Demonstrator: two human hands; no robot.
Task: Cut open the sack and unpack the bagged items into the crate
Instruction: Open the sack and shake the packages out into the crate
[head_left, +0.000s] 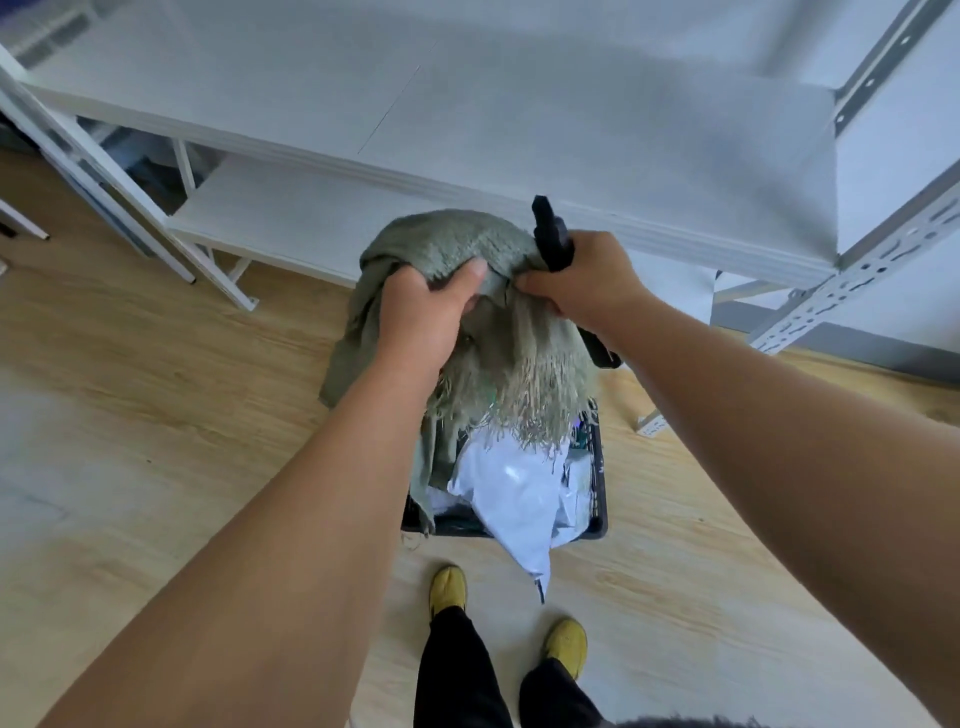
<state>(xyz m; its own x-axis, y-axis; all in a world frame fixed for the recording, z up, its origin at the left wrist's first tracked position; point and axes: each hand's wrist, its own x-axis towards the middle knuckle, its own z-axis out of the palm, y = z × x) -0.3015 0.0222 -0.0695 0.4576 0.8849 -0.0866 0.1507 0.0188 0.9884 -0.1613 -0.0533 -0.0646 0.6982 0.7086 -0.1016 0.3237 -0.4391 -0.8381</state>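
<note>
now both hands grip the sack (457, 244) — left hand (426, 306), right hand (587, 280) also clutching a black cutter (550, 234) — above the crate (600, 499) of bags (519, 499).

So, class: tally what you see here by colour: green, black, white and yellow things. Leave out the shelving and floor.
Green: 1, the sack
Black: 2, the crate and the tool in the right hand
White: 1 clear bag
Yellow: 2 shoes
Total: 6

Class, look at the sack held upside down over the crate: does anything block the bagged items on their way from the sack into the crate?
Nothing visible does. Both hands, left hand and right hand, hold the sack above the crate. Its frayed cut end hangs open, and white bagged items already lie in the crate.
</note>
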